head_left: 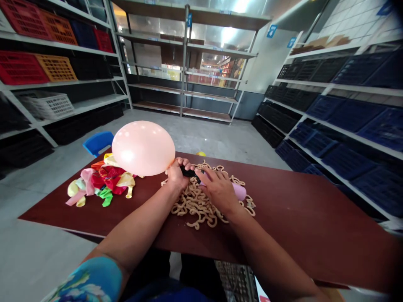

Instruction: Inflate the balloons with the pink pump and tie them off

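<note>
A large inflated peach balloon (143, 147) stands out to the left of my left hand (179, 174). That hand is closed around the balloon's neck and the black end (188, 172) of a balloon pump. My right hand (220, 191) is wrapped over the pump's body, hiding much of it. The pump's pinkish-purple barrel (240, 191) shows past the right hand. Beneath both hands lies a spread of tan, curled, worm-like pieces (197, 205) on the brown table (289, 218). Limp balloons (107, 178) in several colours are heaped on the table's left.
A blue chair (98, 142) stands behind the table's far left edge. Shelves with red and orange crates (23, 68) line the left side, dark blue crates (343, 161) the right. A metal rack (183, 63) stands at the back. Something yellow (200, 154) shows beyond the far edge.
</note>
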Demonstrator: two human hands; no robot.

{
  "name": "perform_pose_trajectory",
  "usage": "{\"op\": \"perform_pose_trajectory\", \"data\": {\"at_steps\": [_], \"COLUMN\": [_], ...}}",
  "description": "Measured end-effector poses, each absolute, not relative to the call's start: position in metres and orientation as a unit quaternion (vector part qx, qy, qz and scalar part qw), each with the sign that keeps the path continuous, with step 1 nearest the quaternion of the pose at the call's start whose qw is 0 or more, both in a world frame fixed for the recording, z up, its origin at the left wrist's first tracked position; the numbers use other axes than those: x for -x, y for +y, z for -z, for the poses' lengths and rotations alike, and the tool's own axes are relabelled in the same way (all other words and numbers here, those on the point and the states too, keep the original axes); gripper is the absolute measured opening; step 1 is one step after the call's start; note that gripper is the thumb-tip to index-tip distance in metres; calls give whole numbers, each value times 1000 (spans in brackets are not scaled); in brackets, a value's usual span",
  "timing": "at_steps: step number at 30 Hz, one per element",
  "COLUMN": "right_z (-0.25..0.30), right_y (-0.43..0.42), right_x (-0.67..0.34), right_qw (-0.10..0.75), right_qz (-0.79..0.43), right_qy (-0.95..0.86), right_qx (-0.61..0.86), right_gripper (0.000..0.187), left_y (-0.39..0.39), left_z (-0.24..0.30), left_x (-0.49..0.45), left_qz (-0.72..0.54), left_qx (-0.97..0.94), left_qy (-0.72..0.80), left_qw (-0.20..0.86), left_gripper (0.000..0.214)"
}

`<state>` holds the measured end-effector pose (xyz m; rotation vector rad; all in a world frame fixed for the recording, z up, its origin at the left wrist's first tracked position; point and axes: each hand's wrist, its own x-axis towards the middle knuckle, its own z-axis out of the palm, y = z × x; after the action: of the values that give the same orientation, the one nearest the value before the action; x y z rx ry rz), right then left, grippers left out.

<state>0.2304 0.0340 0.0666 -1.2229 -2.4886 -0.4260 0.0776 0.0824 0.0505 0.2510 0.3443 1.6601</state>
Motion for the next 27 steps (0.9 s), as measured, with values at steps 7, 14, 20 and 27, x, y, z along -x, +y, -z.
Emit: {"op": "perform_pose_trajectory", "data": {"at_steps": [7, 14, 20, 27], "right_z": [-70, -57, -46, -53], "right_y": [38, 69, 75, 68], "right_x": [-246, -276, -276, -263], "right_qw": [149, 85, 77, 266], "right_qz": [125, 49, 57, -73], "right_qy": [-873, -735, -741, -886], "right_qx": [448, 671, 664, 374], "right_gripper": [40, 38, 40, 40], "left_y": [94, 98, 82, 65], "left_z": [-48, -42, -32, -44], "left_x": [-66, -54, -86, -85], "left_qz": [-757, -719, -604, -384], "left_qx": [-135, -249, -379, -415], "left_qy": [209, 362, 402, 215], "left_qw": [604, 538, 574, 796], "left_gripper": [18, 12, 14, 19]}}
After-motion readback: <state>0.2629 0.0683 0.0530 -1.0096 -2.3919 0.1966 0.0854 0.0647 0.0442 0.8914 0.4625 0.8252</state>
